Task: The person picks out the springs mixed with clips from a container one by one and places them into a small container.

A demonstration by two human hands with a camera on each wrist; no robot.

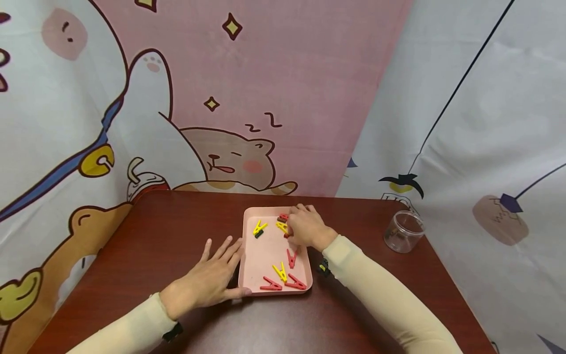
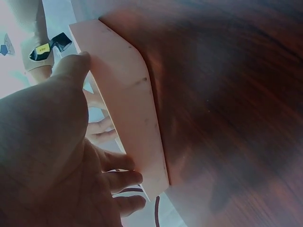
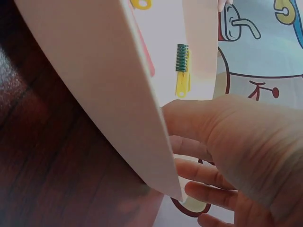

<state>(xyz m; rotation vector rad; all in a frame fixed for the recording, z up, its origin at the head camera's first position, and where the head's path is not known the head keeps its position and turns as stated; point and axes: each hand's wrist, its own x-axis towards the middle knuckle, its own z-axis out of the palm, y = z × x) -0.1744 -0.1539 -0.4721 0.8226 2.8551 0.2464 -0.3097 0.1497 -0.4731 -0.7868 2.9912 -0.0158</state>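
- Lying on a glossy, wood-grained, red-brown table, a shallow pale pink tray shows smooth walls and rounded corners; small dark marks speckle its outer side in the left-wrist view.
- V-shaped clips in matte red and yellow lie in the tray: a yellow clip between two red clips near the close edge, and another red clip farther up.
- A dark green ribbed piece sits against a slender far-left yellow clip.
- The clear, round-mouthed jar stands well apart to the right, near the table's side edge; a stretch of tabletop separates it from the tray.
- The tray's pink floor shows between the far-left clip and the near group; tabletop spreads on the tray's left and near sides.
- The left hand has its fingers apart and extended along the left rim, thumb touching the near-left corner.
- The right hand bends down over the far-right rim, right beside a yellow-and-red cluster; its fingertips are hidden, so I cannot tell whether they pinch a clip.
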